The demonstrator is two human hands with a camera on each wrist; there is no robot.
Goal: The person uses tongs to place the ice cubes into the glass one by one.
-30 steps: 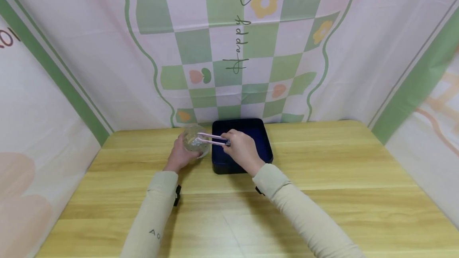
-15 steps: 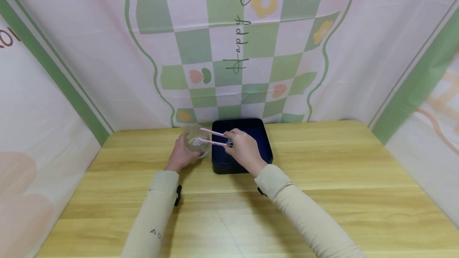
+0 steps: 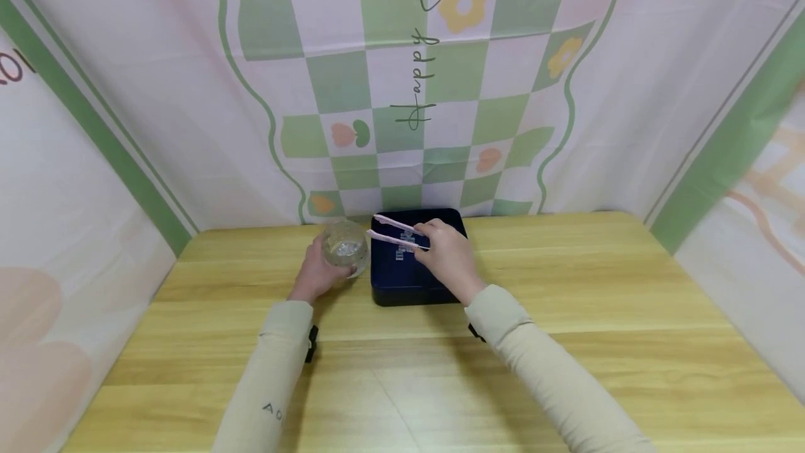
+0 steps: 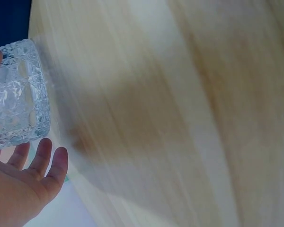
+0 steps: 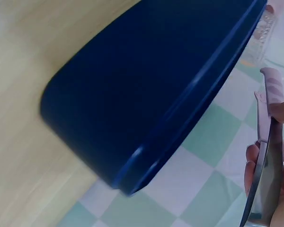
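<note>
In the head view my left hand holds a clear cut-glass tumbler upright on the table. From the left wrist, the thumb lies on one side of the tumbler and the fingers on the other. Whether it contains anything I cannot tell. My right hand pinches tongs with pale pink arms, pointing left over a dark blue box. The arms are spread, with nothing seen between their tips. The right wrist view shows the tongs held between thumb and fingers, above the box's side.
The box stands close to the tumbler's right, near the wooden table's back edge. Silvery lettering shows on the box, partly covered by the tongs. A checked, printed cloth hangs behind, with more cloth on both sides.
The right hand has moved right with the tongs, whose tips have left the tumbler and are now over the box's left side. Lettering on the box has come into sight. The left hand stays put.
</note>
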